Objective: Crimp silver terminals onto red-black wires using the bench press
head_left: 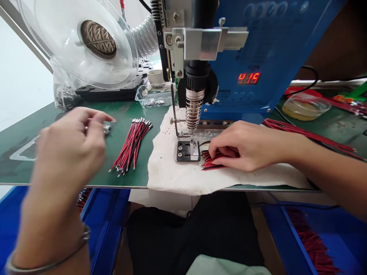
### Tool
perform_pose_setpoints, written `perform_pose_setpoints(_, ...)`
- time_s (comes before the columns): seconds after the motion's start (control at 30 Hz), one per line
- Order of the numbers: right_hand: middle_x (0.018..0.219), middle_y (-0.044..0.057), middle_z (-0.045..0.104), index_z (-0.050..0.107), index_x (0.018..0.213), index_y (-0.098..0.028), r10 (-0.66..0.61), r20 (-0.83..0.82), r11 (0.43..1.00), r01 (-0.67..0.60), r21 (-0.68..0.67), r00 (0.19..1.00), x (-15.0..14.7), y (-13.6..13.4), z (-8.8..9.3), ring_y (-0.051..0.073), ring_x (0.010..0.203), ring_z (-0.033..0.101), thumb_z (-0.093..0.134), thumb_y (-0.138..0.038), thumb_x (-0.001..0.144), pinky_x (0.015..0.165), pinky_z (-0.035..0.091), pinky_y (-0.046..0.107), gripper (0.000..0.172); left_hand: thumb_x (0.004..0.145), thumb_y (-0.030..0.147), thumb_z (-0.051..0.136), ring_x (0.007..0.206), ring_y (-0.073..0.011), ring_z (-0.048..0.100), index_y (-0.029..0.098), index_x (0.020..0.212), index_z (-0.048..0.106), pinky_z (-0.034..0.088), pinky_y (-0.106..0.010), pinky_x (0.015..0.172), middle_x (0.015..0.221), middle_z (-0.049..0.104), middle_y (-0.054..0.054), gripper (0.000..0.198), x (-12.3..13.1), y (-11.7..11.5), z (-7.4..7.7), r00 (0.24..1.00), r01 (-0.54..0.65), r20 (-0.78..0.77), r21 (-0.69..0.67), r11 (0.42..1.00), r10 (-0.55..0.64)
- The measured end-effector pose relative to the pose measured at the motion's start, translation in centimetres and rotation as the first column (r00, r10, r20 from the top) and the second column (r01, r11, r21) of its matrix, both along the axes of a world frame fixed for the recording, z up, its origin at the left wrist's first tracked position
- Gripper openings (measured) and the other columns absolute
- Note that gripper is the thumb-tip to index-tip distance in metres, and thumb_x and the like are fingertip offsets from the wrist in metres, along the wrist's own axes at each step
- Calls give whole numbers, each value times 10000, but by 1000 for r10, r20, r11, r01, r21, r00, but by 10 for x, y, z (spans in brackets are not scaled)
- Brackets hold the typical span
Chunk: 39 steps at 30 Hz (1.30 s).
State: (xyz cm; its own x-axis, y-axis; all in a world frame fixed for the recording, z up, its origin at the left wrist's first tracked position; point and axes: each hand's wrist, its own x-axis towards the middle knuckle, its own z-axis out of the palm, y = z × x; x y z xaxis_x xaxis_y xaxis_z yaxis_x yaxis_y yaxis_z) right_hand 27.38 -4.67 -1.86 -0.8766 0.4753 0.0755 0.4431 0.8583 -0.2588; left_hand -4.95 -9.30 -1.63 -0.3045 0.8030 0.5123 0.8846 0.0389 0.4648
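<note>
Centrally in the head view sits the small fixture (pixel 185 151). Toward three o'clock, my right hand (pixel 243 147) curls, part-open, over red-and-black wires (pixel 207 162), probably keeping them gathered; grip firmness unclear. Toward nine, my left hand (pixel 75 141) nearly pinches, contents indiscernible. Cloth (pixel 172 179) beneath likely shields the bench (pixel 97 173).
</note>
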Motion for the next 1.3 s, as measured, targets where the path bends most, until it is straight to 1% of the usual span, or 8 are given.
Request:
perform_pose_setpoints(0.1, 580, -56, 558, 702, 862, -209, 3, 3, 1000, -4, 16, 1000, 0, 0, 0, 97, 534, 480, 623, -274, 889, 551, 303, 259, 105, 934, 371, 561, 495, -130, 381, 202, 846, 736, 287, -285, 550, 528, 485, 29, 259, 49, -6, -14, 977, 207, 34, 48, 977, -209)
perform_pose_setpoints(0.2, 577, -57, 563, 710, 875, -206, 6, 9, 1000, -7, 17, 1000, -1, -1, 0, 97, 528, 482, 620, -274, 892, 548, 310, 255, 114, 909, 444, 614, 472, -121, 348, 209, 735, 736, 279, -287, 524, 467, 402, 38, 317, 73, -3, -27, 945, 269, 170, 80, 960, -279)
perform_pose_setpoints(0.37, 627, -52, 631, 721, 901, -231, -4, 33, 1000, 4, -16, 999, -3, -5, 3, 97, 544, 518, 606, -216, 888, 549, 316, 250, 117, 837, 409, 712, 530, -117, 437, 204, 714, 755, 354, -253, 506, 583, 552, 4, 243, 88, -4, -24, 809, 313, 491, 108, 944, -324)
perform_pose_setpoints(0.47, 636, -47, 639, 707, 894, -232, -3, 37, 1000, 3, -6, 999, -3, -6, 3, 106, 545, 519, 599, -208, 879, 546, 306, 258, 111, 814, 363, 748, 587, -124, 510, 208, 771, 776, 439, -240, 560, 673, 623, -14, 163, 95, -6, -21, 733, 329, 580, 153, 932, -354)
perform_pose_setpoints(0.73, 636, -49, 626, 692, 906, -216, 7, 30, 999, -9, 52, 1000, -3, -7, 2, 103, 528, 487, 614, -193, 854, 547, 292, 263, 97, 875, 341, 704, 579, -83, 493, 250, 974, 797, 443, -210, 519, 825, 655, -24, 164, 104, 10, -46, 464, 324, 766, 321, 890, -445)
perform_pose_setpoints(0.97, 660, -52, 659, 719, 911, -232, 19, 30, 999, -20, 32, 999, -1, -7, 5, 100, 552, 528, 611, -167, 850, 567, 325, 243, 140, 846, 414, 736, 593, -97, 544, 185, 914, 795, 476, -210, 581, 786, 696, -36, 246, 106, -5, -46, 577, 288, 755, 170, 942, -313)
perform_pose_setpoints(1.17, 748, -14, 706, 734, 875, -210, 74, -61, 997, -72, 39, 995, 0, -3, -2, 117, 629, 594, 602, -143, 871, 614, 373, 260, 147, 801, 436, 778, 509, -70, 420, 199, 873, 765, 327, -202, 449, 709, 642, -8, 248, 106, -6, -46, 544, 307, 770, 188, 933, -335)
perform_pose_setpoints(1.3, 806, 18, 675, 714, 849, -181, 114, -177, 993, -104, 61, 978, 0, 0, -2, 123, 705, 595, 608, -152, 892, 639, 403, 256, 118, 794, 414, 792, 526, -65, 395, 207, 837, 754, 297, -194, 457, 659, 584, 12, 215, 104, -7, -49, 499, 357, 777, 218, 908, -383)
